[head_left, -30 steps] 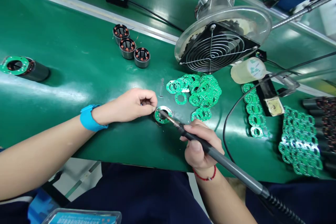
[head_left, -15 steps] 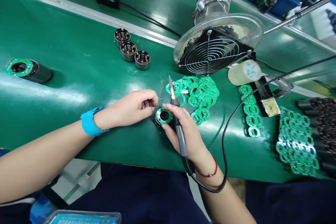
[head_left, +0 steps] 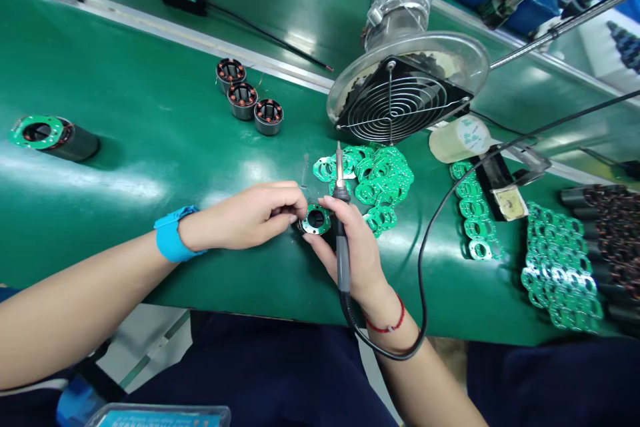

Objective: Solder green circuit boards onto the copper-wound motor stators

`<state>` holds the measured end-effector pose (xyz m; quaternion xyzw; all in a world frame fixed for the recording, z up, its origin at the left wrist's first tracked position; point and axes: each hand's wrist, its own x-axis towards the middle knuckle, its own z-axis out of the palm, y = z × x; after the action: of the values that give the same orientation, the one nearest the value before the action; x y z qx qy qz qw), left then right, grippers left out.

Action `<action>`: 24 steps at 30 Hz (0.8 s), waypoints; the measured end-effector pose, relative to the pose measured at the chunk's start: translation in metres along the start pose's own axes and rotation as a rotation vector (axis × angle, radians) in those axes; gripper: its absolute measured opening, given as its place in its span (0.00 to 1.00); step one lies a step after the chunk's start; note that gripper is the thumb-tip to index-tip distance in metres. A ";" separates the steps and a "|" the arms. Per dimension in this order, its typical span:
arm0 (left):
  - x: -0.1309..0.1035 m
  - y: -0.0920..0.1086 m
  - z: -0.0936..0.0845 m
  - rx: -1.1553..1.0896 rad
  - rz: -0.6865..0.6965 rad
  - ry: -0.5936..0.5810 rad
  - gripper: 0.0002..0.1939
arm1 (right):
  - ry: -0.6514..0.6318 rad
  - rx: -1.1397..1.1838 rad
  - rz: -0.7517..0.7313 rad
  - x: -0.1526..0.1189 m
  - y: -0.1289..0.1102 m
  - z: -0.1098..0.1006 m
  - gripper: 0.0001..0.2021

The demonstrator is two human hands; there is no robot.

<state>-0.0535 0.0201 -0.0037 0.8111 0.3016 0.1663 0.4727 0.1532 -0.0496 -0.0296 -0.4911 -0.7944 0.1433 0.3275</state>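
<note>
A motor core topped by a green ring board (head_left: 325, 227) stands on the table between my hands. My left hand (head_left: 260, 215), with a blue wristband, has its thumb and fingers pinched at the board's left edge; what they hold is too small to make out. My right hand (head_left: 357, 247) grips a soldering iron (head_left: 343, 260), its metal tip pointing away from me above the table. The thumb and index finger of that hand also rest against the right side of the board and core.
Loose green boards (head_left: 385, 177) lie beyond my right hand, under a fume extractor (head_left: 400, 103). Three bare cores (head_left: 269, 117) stand at the back; a stack with a board (head_left: 80, 141) is far left. Board rows (head_left: 563, 273) and many cores (head_left: 610, 233) fill the right. The iron's cable loops over my right wrist.
My left fingers have moved right and closed in on the board's left edge. The soldering iron has turned more upright in my right hand, its tip shifting right. The view has shifted slightly.
</note>
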 end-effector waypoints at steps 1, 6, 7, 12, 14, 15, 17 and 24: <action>-0.001 0.000 -0.001 0.002 0.009 -0.012 0.06 | 0.001 -0.003 0.003 0.000 0.000 0.000 0.22; 0.001 -0.001 0.000 -0.049 -0.025 0.043 0.06 | 0.027 -0.004 -0.025 -0.001 -0.003 -0.001 0.24; 0.002 -0.001 0.001 -0.076 -0.052 0.058 0.06 | 0.040 0.000 -0.047 0.000 -0.004 -0.001 0.25; 0.005 -0.005 0.007 -0.260 -0.193 0.075 0.08 | 0.072 -0.033 -0.161 0.003 -0.010 -0.004 0.23; 0.005 -0.006 0.009 -0.304 -0.232 0.090 0.08 | 0.071 -0.044 -0.158 0.005 -0.011 -0.005 0.21; 0.005 -0.006 0.010 -0.320 -0.249 0.095 0.08 | 0.074 -0.037 -0.149 0.005 -0.012 -0.005 0.20; 0.005 -0.006 0.011 -0.343 -0.281 0.103 0.08 | 0.103 0.015 -0.123 0.004 -0.012 -0.006 0.19; 0.006 -0.006 0.009 -0.334 -0.330 0.096 0.04 | 0.385 0.244 0.032 -0.014 -0.007 -0.006 0.15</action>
<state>-0.0455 0.0204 -0.0134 0.6523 0.4207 0.1728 0.6063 0.1563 -0.0656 -0.0269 -0.4786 -0.6863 0.1469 0.5275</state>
